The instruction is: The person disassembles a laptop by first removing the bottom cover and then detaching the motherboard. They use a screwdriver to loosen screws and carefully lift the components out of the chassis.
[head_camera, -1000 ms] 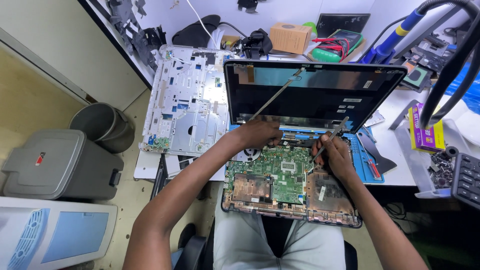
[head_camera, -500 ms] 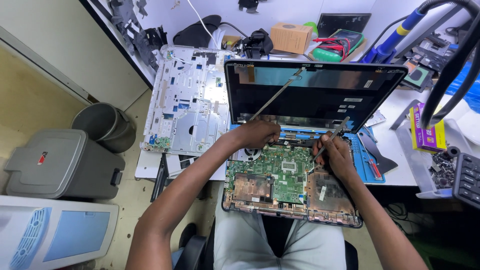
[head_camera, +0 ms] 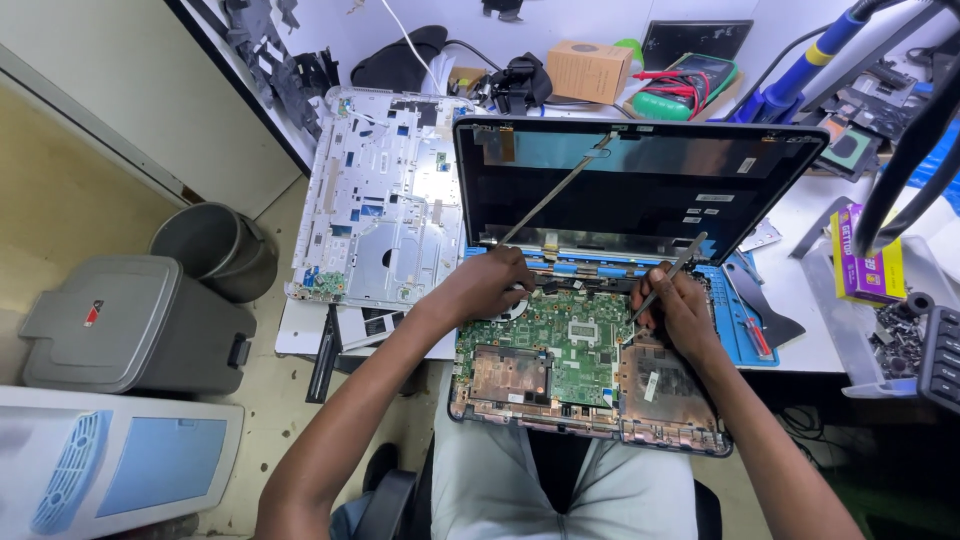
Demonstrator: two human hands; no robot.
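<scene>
Cluttered white workbench (head_camera: pixel 300 335) behind; my right hand (head_camera: pixel 682 310) pinches a thin tool (head_camera: pixel 668 277) slanting down-left onto the green board (head_camera: pixel 560 350), my left hand (head_camera: pixel 492 285) pressing its far-left edge, fingers curled, holding nothing I can see.

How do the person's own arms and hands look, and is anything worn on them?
Both arms are bare as far as the view shows: no sleeves reach the forearms. The left hand and the right hand are without gloves. I see no watch, bracelet or wrist strap on either wrist. Rings cannot be told at this size.
</scene>
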